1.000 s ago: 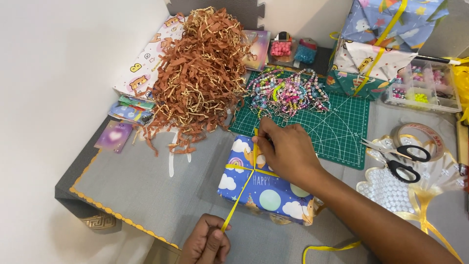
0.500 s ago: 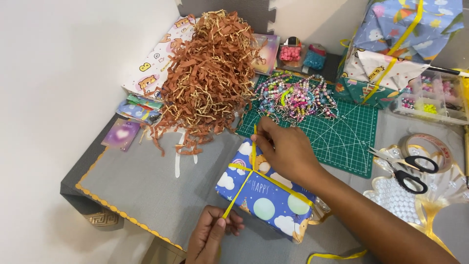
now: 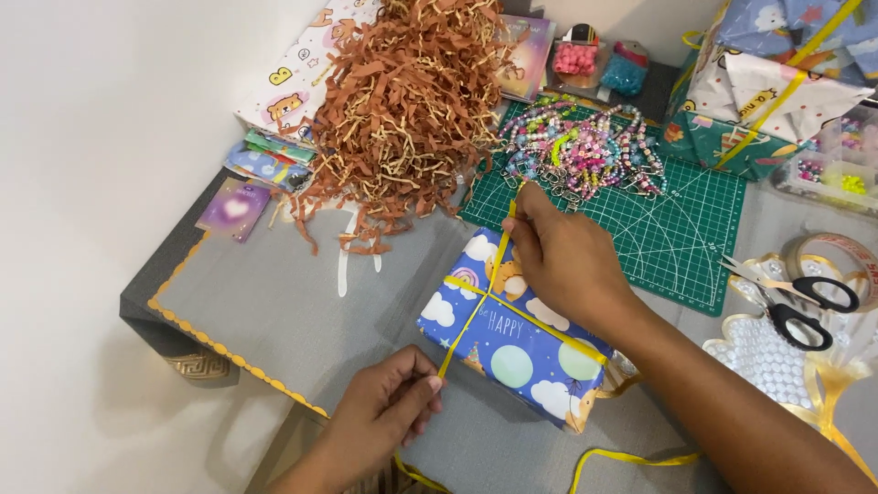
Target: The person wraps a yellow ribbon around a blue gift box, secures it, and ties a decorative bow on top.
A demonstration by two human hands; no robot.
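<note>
Ribbon point(image 3: 476, 311) – thin, yellow, flat; likely light, limp and slick, so it probably slips unless you keep tension. Your left hand point(image 3: 384, 416) has its fingers closed, pinching the ribbon at the near edge of the box point(image 3: 517, 343). Your right hand point(image 3: 562, 261) has its fingers closed on the ribbon's far end, resting on the box top. Best hold, by my judgement: near each box edge, pulled taut. The box sits on the desk point(image 3: 274, 302), just beside the green mat point(image 3: 677, 238) – blue paper with clouds and balloons, ribbon crossed over it. The paper looks smooth and easy to crease.
</note>
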